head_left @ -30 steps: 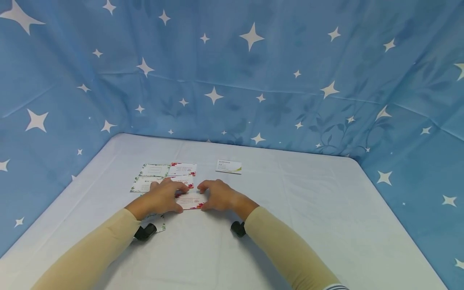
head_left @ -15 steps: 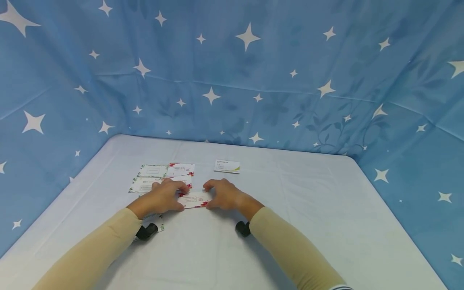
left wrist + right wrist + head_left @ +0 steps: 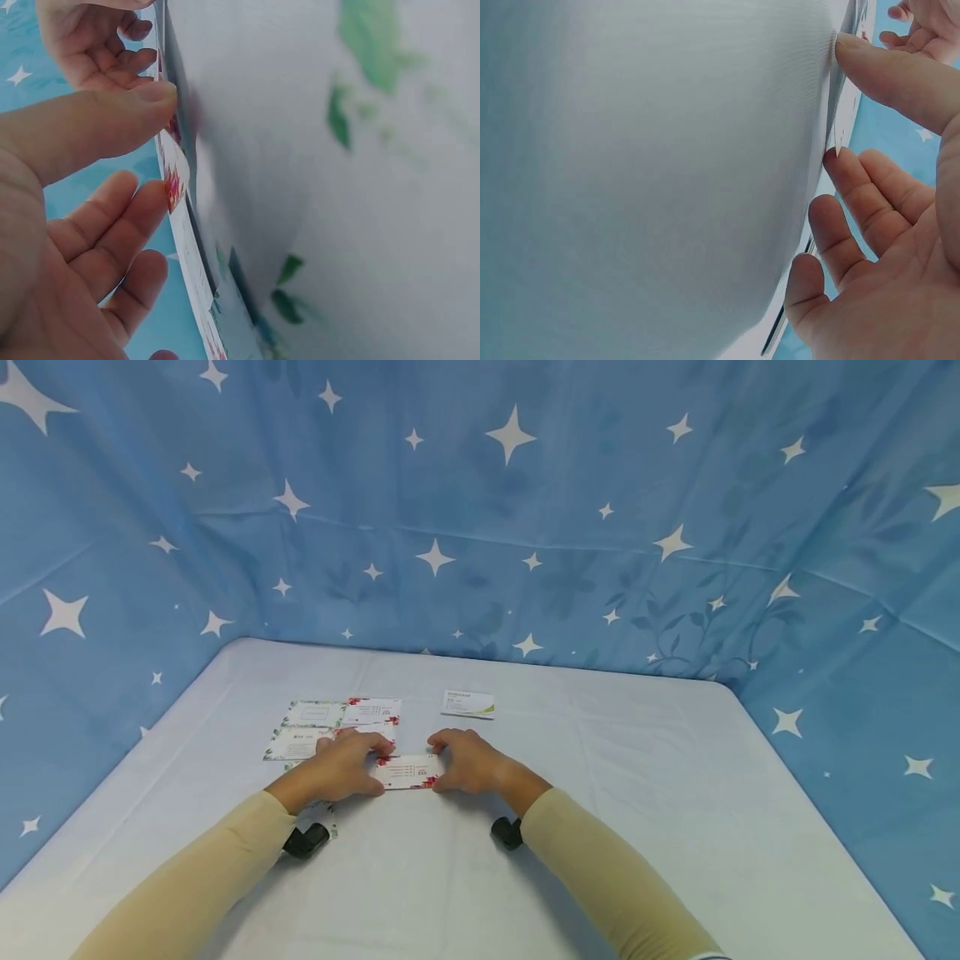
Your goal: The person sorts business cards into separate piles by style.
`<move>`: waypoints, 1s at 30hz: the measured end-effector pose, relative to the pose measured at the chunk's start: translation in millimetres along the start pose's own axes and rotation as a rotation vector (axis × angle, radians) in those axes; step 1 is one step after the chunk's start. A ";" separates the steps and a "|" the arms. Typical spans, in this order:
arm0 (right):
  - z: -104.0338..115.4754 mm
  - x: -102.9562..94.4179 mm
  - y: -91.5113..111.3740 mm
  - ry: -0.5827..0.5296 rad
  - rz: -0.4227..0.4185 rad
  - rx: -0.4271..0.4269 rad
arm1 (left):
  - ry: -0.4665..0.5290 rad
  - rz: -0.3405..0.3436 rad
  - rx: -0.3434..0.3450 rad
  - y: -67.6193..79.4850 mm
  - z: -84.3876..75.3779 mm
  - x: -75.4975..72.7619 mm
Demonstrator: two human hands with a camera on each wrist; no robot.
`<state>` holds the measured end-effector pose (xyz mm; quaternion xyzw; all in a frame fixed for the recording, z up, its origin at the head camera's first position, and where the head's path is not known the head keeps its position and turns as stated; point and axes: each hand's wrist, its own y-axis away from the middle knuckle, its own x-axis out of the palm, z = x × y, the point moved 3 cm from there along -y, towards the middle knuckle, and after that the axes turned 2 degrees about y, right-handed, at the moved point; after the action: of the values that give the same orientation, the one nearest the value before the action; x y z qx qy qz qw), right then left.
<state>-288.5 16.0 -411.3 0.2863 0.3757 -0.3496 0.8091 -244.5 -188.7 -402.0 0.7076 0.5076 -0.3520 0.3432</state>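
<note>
A white business card point(image 3: 408, 772) with red flowers at its corners lies face up between my hands at the front of the card group. My left hand point(image 3: 347, 766) holds its left end, thumb at the near edge and index finger at the far edge. At the right end, my right hand point(image 3: 471, 763) grips it the same way. In the left wrist view, the red-flowered corner of the business card point(image 3: 175, 176) shows between thumb and fingertip. The right wrist view shows my right thumb and index fingertip at the card's other corner.
Left of centre lie green-leaf cards point(image 3: 315, 713) and red-flowered cards point(image 3: 372, 710) in rows, partly hidden by my left hand. A stack of white cards with a yellow-green corner point(image 3: 468, 703) sits farther back. The white table point(image 3: 637, 793) meets a blue starry curtain point(image 3: 480, 527) behind.
The red-flowered card has slid a little to the right, away from the other cards. My right hand has shifted right with it, and my left hand has followed slightly.
</note>
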 end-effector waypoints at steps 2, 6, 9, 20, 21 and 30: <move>-1.3 -0.2 1.3 0.006 -0.005 0.009 | 0.014 -0.006 -0.009 -0.7 0.6 0.5; -4.9 -1.7 4.2 0.015 -0.019 0.023 | 0.023 -0.023 0.003 -2.4 0.0 0.5; -7.7 -3.2 6.2 0.015 -0.026 0.020 | 0.025 -0.030 0.027 -3.6 -1.8 0.6; -18.8 -12.2 17.1 0.016 -0.043 0.014 | 0.065 -0.005 0.055 -10.2 -16.2 3.5; -20.1 -13.2 18.3 0.013 -0.044 0.018 | 0.066 -0.001 0.055 -11.2 -17.8 4.0; -33.1 -21.0 29.1 0.001 -0.054 0.048 | 0.061 0.024 0.067 -22.5 -31.7 11.9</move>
<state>-289.2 64.7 -406.8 0.2958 0.3752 -0.3799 0.7920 -258.5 -150.7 -398.6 0.7352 0.4970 -0.3430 0.3080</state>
